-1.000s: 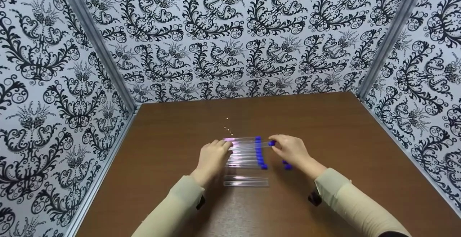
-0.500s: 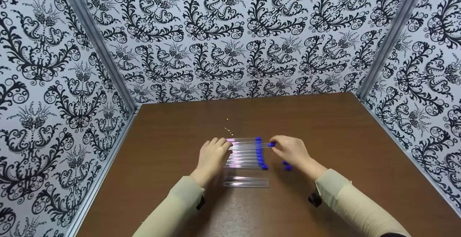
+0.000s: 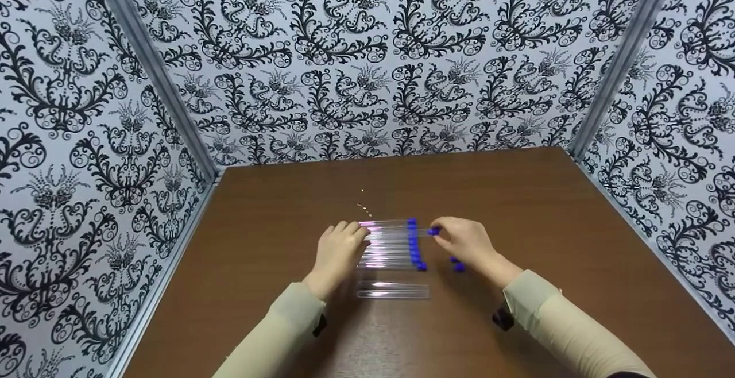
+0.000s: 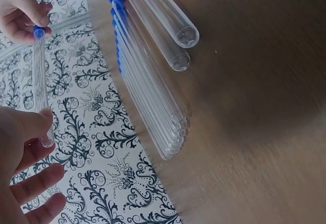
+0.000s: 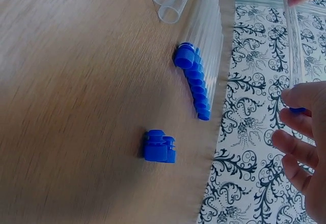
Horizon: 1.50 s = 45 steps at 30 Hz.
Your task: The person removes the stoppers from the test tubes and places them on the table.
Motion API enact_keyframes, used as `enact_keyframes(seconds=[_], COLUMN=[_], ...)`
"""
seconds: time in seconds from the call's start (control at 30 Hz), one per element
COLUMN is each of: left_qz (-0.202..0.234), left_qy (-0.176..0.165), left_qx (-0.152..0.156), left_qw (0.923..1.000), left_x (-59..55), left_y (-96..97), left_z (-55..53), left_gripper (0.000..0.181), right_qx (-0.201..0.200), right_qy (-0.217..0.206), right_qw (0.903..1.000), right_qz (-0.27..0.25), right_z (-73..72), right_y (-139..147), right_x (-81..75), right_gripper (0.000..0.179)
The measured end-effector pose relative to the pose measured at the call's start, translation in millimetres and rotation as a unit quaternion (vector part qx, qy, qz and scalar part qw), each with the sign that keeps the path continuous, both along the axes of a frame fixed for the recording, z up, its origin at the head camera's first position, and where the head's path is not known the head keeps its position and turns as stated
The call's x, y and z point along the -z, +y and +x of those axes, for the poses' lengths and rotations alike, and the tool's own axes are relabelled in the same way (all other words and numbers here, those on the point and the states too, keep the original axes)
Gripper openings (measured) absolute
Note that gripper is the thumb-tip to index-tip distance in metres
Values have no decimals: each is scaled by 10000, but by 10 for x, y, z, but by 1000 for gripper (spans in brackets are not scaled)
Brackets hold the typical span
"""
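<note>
the left hand pinches the round end of a tube, the right hand its cap, other fingers apart, seemingly to steady it above the capped row; two open tubes lie near, loose caps right, probably for easy reach.

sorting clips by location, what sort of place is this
Probably a staged work booth: white walls with black scrollwork, grey metal corner posts and a brown wood-look tabletop bearing clear blue-capped tubes.

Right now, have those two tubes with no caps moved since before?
No. In the head view, the two uncapped tubes haven't shifted against the table's far edge.
</note>
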<state>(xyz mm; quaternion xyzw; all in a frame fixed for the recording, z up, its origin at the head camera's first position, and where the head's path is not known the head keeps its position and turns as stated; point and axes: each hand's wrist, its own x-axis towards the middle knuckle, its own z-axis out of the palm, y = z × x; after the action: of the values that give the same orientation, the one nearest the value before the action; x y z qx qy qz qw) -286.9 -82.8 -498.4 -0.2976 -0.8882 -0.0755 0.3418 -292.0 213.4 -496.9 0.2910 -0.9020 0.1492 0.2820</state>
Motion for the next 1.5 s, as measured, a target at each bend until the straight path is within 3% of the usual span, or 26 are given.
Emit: enact_keyframes(seconds=[0.37, 0.57, 0.67, 0.93, 1.17, 1.37, 1.5], left_qz=[-44, 230, 356, 367, 275, 226, 211], left_qy=[-217, -744, -907, -887, -854, -1033, -1039], left_qx=[-122, 9, 57, 108, 126, 93, 102], left_qw=[9997, 9970, 9952, 9953, 9959, 9944, 9943], left_x=[17, 36, 52, 113, 156, 167, 177], left_y=[-58, -72, -83, -106, -108, -100, -93], left_z=[45, 76, 91, 104, 109, 150, 161], left_gripper=[16, 16, 17, 17, 16, 16, 15], right_qx=[145, 211, 316, 408, 592, 746, 871], right_qy=[-121, -166, -365, -1209, -1922, -2903, -3198], right_qw=[9998, 9996, 9987, 9917, 9793, 9540, 9434], right_qz=[-6, 45, 156, 153, 209, -83, -103], right_z=[-4, -41, -65, -86, -139, -169, -201], right_y=[41, 106, 155, 265, 330, 372, 384], right_x=[27, 87, 135, 206, 251, 267, 286], right_gripper=[17, 17, 18, 21, 20, 22, 23])
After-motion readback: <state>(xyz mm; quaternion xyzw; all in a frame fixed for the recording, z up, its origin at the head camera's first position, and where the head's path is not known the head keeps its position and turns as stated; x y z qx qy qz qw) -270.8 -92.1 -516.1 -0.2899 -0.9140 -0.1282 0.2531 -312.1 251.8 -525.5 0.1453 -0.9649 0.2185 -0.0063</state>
